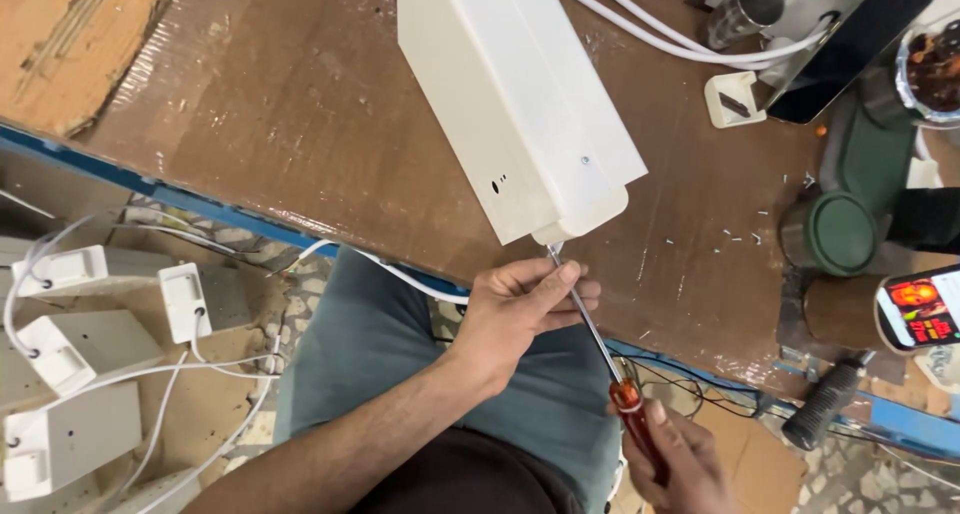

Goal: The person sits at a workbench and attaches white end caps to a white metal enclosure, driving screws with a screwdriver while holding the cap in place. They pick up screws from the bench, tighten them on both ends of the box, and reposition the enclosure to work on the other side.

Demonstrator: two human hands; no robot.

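Note:
A long white plastic housing [520, 94] lies on the brown workbench [300, 114], its near end over the front edge. A screwdriver with a red translucent handle [632, 414] and a thin steel shaft [592, 326] points up at that near end. My right hand [680, 464] grips the handle at the bottom of the view. My left hand [520, 309] pinches the shaft close to its tip, just below the housing. A white cable [400, 274] runs under the bench edge behind my left wrist.
Several white boxes with cables [70, 374] lie on the floor at the left. On the right of the bench stand a green-lidded jar [830, 234], a phone with a lit screen [920, 309], a dark tablet [850, 49], a metal cup [745, 9] and scattered small screws [745, 236].

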